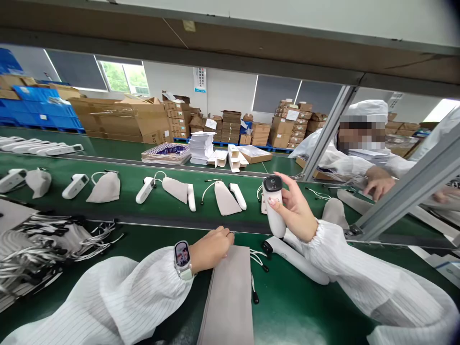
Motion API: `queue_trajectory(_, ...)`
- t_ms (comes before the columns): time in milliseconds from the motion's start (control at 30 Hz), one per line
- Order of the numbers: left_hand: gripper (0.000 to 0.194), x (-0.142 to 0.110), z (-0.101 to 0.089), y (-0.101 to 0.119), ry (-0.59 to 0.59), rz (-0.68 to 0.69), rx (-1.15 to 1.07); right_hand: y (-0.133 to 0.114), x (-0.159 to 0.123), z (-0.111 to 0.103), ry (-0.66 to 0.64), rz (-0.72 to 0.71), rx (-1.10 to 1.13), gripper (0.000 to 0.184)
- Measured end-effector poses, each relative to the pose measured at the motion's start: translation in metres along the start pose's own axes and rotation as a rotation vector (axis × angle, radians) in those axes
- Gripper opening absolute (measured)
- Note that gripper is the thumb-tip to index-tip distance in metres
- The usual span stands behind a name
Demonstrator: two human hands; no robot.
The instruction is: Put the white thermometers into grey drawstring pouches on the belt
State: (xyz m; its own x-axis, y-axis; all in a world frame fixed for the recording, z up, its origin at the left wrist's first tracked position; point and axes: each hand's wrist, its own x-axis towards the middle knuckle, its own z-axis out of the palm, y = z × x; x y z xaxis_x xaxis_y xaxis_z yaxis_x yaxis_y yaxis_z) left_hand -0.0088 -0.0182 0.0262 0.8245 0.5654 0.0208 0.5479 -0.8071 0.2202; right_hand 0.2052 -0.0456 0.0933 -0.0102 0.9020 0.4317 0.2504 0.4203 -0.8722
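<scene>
My right hand (296, 211) is closed around a white handheld device (275, 218) with a black, button-like top, held upright above the bench. My left hand (212, 247) rests at the top end of a flat grey cloth pouch (230, 297), its fingers curled together on the pouch's edge; the fingertips are partly hidden. White drawstrings with black toggles (255, 297) spread to the right of the pouch. Below my right hand, a second white device (298, 261) lies on the green bench, partly covered by my wrist and sleeve.
On the green belt (125, 211) beyond, pouches (104, 187) lie beside white devices (144, 190). Many drawstring pouches (43, 249) are heaped at left. A metal post (398, 206) stands at right; a co-worker's hand (381, 184) works behind it. White paper (201, 146) is stacked farther back.
</scene>
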Motion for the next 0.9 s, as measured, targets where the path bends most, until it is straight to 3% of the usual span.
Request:
queue_trajectory(100,0.014,-0.003,-0.003,0.003,0.000,0.004,0.003,0.003,0.002,0.004,0.044,-0.012,0.006,0.059)
queue_trajectory(200,0.005,-0.010,-0.008,0.009,0.009,0.006,-0.017,0.006,0.005,0.015,0.062,0.028,0.172,0.058)
queue_trajectory(367,0.014,-0.017,-0.027,0.020,0.011,-0.006,-0.177,0.010,0.009,0.043,0.101,0.154,0.484,0.056)
queue_trajectory(500,0.018,-0.020,-0.040,0.027,0.045,-0.063,-0.358,0.004,0.009,0.053,0.063,0.274,0.603,0.057)
queue_trajectory(567,0.019,-0.021,-0.042,0.030,0.120,-0.106,-0.430,0.001,0.008,0.051,-0.042,0.359,0.587,0.049)
queue_trajectory(667,0.019,-0.020,-0.041,0.034,0.369,-0.145,-0.461,0.001,0.002,0.047,-0.352,0.512,0.467,0.031)
queue_trajectory(733,0.017,-0.018,-0.040,0.035,0.482,-0.158,-0.477,0.004,-0.004,0.045,-0.498,0.582,0.355,0.036)
queue_trajectory(833,0.018,-0.016,-0.040,0.036,0.465,-0.173,-0.526,0.009,-0.014,0.046,-0.549,0.627,0.176,0.047)
queue_trajectory(900,0.019,-0.015,-0.042,0.036,0.426,-0.166,-0.522,0.012,-0.020,0.046,-0.604,0.521,0.052,0.054)
